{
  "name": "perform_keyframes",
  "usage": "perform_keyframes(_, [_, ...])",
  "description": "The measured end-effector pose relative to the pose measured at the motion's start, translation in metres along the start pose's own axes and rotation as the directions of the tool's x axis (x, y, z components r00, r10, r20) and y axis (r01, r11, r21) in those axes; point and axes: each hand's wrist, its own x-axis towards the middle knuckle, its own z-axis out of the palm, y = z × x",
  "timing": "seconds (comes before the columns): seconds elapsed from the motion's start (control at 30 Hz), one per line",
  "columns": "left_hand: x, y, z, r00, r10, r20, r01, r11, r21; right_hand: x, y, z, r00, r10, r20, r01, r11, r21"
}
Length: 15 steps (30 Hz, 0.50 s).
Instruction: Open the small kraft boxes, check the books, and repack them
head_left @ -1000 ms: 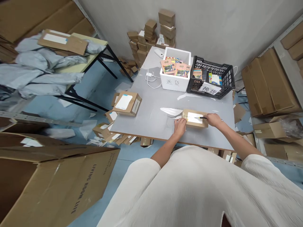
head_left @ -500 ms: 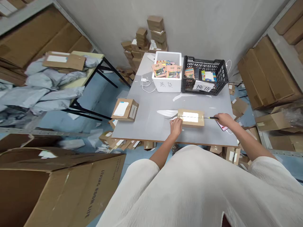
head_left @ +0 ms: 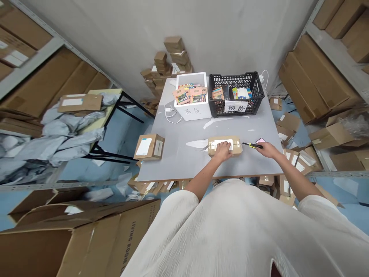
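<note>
A small cardboard box [head_left: 236, 145] with a white label and clear tape lies on the grey table [head_left: 178, 161]. My left hand [head_left: 223, 151] rests on top of it, over the label, fingers spread. To the right of the box, my right hand [head_left: 266, 149] is closed round a black and yellow utility knife [head_left: 253, 145]. The blade points left at the box's right end, with a small gap between them. Just behind my right hand lies a pink-screened phone [head_left: 261, 140], partly hidden.
A white foam bin [head_left: 192, 112] and a black crate [head_left: 236, 109] with booklets stand at the table's back. Another labelled box [head_left: 149, 147] sits at the left edge. Parcels fill a side table [head_left: 115, 92]; cartons crowd floor and shelves.
My left hand has moved from the box's left front corner onto its top. My right hand with the knife has drawn slightly away from the box's right end. The camera view has shifted.
</note>
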Motion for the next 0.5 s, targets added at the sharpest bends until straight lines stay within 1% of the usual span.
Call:
perform_keyframes(0.07, [0.009, 0.002, 0.0, 0.998, -0.002, 0.057, 0.0, 0.999, 0.037, -0.001, 0.005, 0.007, 1.0, -0.015, -0.018, 0.016, 0.998, 0.068])
perform_keyframes(0.2, [0.018, 0.002, 0.003, 0.997, -0.001, 0.083, -0.006, 0.996, 0.085, 0.002, 0.015, 0.02, 0.998, -0.023, -0.061, 0.033, 0.985, 0.166])
perform_keyframes(0.3, [0.018, 0.002, 0.008, 0.997, -0.002, 0.075, -0.004, 0.997, 0.081, 0.008, 0.018, 0.027, 0.997, -0.017, -0.074, 0.033, 0.974, 0.223])
perform_keyframes(0.4, [0.014, 0.0, 0.012, 0.998, -0.003, 0.063, -0.002, 0.996, 0.084, 0.014, 0.015, 0.03, 0.999, -0.018, -0.043, 0.029, 0.964, 0.263])
perform_keyframes(0.5, [0.008, -0.004, 0.014, 0.998, 0.008, 0.056, -0.013, 0.996, 0.09, 0.02, 0.01, 0.029, 0.998, -0.063, -0.02, 0.066, 0.968, 0.243])
